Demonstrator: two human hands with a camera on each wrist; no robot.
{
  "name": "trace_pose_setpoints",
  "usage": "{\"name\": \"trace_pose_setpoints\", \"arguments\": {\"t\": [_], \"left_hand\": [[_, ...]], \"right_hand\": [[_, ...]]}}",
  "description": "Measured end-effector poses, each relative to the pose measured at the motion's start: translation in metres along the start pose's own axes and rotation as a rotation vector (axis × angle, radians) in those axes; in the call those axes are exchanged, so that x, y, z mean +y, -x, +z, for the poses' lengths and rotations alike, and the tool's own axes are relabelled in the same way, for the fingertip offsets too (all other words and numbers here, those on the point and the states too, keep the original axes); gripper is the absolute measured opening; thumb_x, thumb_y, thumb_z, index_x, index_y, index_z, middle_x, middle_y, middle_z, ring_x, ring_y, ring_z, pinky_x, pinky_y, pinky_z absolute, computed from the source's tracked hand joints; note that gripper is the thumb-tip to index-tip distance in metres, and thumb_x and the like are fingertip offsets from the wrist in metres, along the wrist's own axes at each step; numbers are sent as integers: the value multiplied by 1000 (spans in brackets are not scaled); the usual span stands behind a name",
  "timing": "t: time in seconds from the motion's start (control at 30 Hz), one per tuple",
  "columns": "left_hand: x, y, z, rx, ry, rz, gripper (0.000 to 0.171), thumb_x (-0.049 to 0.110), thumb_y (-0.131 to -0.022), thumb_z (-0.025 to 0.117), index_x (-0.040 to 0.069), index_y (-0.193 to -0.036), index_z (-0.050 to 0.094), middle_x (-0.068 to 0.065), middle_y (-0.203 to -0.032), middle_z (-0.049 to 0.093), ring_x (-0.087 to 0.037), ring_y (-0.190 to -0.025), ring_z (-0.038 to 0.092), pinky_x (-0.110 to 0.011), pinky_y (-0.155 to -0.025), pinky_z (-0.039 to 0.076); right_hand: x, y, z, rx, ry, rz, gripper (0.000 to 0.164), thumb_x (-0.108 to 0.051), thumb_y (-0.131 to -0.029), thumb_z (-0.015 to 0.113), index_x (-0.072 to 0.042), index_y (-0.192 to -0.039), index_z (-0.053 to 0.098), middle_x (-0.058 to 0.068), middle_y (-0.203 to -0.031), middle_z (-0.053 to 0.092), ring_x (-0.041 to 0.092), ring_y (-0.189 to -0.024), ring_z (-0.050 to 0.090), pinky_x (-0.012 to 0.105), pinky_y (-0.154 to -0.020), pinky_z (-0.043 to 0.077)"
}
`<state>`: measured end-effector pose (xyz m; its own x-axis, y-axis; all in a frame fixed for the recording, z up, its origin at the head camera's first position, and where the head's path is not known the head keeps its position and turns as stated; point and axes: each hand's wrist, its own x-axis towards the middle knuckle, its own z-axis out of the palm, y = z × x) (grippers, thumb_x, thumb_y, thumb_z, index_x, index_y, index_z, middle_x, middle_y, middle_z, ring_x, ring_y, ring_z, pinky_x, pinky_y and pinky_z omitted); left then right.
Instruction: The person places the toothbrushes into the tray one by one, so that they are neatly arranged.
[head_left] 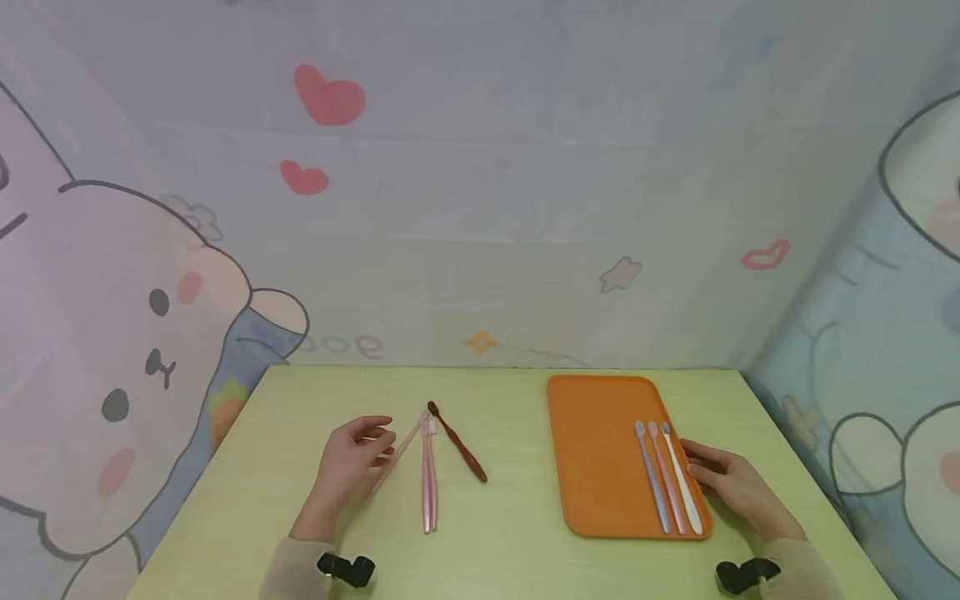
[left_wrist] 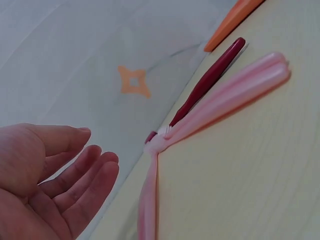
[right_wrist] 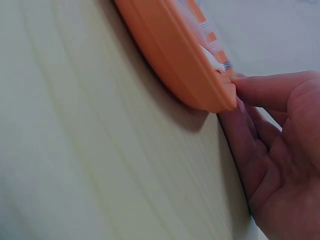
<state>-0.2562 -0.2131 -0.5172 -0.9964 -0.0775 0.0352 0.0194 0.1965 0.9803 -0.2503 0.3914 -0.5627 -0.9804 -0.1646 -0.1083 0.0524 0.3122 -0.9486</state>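
My left hand [head_left: 355, 454] hovers beside a pink toothbrush [head_left: 395, 463] lying aslant on the table. Its fingers are loosely bent, and the left wrist view shows nothing held in them. Two more pink toothbrushes [head_left: 427, 492] lie side by side, and a dark red toothbrush [head_left: 465, 454] slants away to their right. The heads of these brushes meet in a cluster. At the right edge of the orange tray [head_left: 600, 467], my right hand [head_left: 731, 483] pinches the rim, thumb on top and fingers below. On the tray lie a blue toothbrush [head_left: 652, 479], a pink one [head_left: 668, 479] and a white one [head_left: 682, 479].
The pale yellow table [head_left: 510, 558] runs back to a wall cloth [head_left: 480, 192] printed with hearts and cartoon animals. A small black camera sits on each wrist.
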Motion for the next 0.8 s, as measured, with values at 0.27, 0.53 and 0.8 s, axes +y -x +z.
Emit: {"name": "trace_pose_setpoints", "arguments": {"t": [0.27,0.53,0.8], "left_hand": [[-12,-6,-8,-22,-56,-11,38,3,-88,74,-6,-123,63,-21,-106,67,-28,-90,69,-34,-75,61],[-16,-5,-4,-57,-112,-21,38,3,-86,75,-4,-122,65,-17,-106,68,-25,-89,68,-32,-72,60],[-16,-3,-1,-53,-191,0,37,2,-84,76,-4,-119,67,-14,-104,69,-22,-90,66,-24,-72,56]], "right_hand": [[3,5,-5,20,0,-4,61,-22,-101,60,3,-151,35,31,-150,38,-5,-105,58,27,-87,56],[6,6,-6,24,-2,-6,61,-22,-101,60,3,-151,35,32,-148,39,-5,-104,59,27,-86,57],[6,4,-5,26,3,2,62,-24,-101,61,2,-151,36,31,-149,38,-6,-104,58,27,-86,57]]}}
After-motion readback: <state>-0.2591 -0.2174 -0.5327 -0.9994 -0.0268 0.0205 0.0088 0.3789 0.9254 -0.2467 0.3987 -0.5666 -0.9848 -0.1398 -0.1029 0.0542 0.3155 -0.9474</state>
